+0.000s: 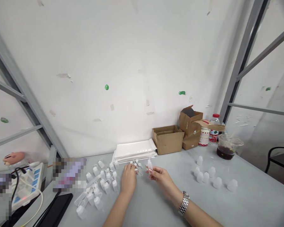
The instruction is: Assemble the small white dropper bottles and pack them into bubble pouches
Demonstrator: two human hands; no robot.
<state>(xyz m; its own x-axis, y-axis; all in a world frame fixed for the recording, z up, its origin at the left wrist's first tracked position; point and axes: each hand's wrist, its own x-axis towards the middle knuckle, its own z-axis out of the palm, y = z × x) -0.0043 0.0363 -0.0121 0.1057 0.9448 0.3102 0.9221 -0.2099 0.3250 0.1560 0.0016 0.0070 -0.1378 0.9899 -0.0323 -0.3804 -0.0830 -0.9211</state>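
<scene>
My right hand point(159, 175) is closed round a small translucent squeeze bottle point(150, 164), held upright with a long thin tip pointing up. To its left, my left hand point(129, 178) rests on the table with its fingers curled down at a small pile of white caps point(139, 164). Something small and white shows by those fingertips, but what they grip is hidden. Left of that hand stand several capped white squeeze bottles point(106, 186), close together, with a clear flat strip among them. Several translucent bottles without caps point(217, 183) are spread out on the right.
White flat packets point(134, 149) lie stacked against the wall. Beside them are an open cardboard box point(169, 142), a brown carton point(190, 129), a red-capped bottle point(214, 129) and a plastic cup of dark liquid point(226, 149). A black phone point(58, 209) and power strip point(29, 186) lie left.
</scene>
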